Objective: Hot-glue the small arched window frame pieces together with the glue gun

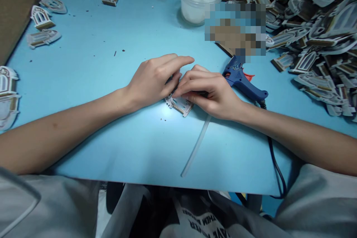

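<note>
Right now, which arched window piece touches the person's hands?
The arched piece held under the left hand and right hand. All others lie apart from the hands, in the heap at right or near the left and far edges.

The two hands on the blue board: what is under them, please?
A small white-and-brown arched piece lies under the left hand and right hand. Only its lower edge shows; the hands cover the rest, so its upper part cannot be seen.

The glue gun [241, 76] is glossy blue plastic, the tub [192, 2] clear plastic.
</note>
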Motion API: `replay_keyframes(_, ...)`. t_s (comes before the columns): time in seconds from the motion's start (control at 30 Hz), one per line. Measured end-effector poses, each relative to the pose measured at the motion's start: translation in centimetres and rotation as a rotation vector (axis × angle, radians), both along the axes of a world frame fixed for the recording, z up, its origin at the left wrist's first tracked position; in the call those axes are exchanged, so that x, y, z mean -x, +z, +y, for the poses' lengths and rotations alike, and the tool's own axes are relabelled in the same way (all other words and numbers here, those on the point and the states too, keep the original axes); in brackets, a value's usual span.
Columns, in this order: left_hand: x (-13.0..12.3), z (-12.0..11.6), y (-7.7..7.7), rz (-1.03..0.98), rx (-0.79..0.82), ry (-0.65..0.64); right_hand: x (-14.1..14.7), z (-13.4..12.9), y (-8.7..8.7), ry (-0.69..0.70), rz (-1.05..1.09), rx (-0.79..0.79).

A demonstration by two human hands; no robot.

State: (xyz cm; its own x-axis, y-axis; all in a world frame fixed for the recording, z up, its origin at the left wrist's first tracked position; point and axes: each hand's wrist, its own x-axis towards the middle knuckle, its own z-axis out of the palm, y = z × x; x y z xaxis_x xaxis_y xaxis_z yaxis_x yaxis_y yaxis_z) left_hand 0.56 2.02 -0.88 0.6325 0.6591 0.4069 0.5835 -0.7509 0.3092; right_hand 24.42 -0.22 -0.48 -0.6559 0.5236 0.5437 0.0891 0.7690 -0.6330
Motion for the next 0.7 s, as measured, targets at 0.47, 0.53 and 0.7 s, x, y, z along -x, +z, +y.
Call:
replay_keyframes(0.47,0.0,0.22,-0.21,0.044,-0.053,-0.015,0.0,-0.46,-0.11,-0.013,-0.101,-0.078)
replay_keyframes(0.53,0.04,0.24,-0.29,0.038,-0.064,-0.022,-0.04,-0.45,-0.09,-0.01,-0.107,-0.113)
replay_keyframes(0.7,0.04,0.13,-0.19,0.044,-0.034,-0.009,0.0,-0.42,-0.24,-0.012,-0.119,-0.135)
